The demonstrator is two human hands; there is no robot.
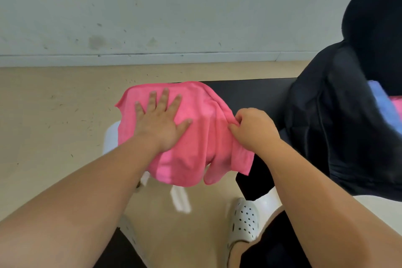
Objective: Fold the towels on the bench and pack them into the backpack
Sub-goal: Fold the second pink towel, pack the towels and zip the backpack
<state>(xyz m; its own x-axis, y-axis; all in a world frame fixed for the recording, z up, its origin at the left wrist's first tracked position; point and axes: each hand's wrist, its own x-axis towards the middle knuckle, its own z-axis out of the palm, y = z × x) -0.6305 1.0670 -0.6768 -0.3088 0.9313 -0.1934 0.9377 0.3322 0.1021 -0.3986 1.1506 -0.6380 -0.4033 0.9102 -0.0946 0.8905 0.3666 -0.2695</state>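
Observation:
A pink towel (195,137) lies over the left end of the black bench (250,93), its near edge hanging off the front. My left hand (161,119) presses flat on the towel's left half with fingers spread. My right hand (254,128) pinches a fold at the towel's right edge. The black backpack (339,126) stands on the bench to the right, its mouth open. Inside it I see a blue towel (382,102) and a bit of another pink one (398,109).
The bench has white legs (180,198) over a beige floor (54,126). A grey wall (152,6) runs behind. My feet in white perforated clogs (243,220) stand close to the bench front.

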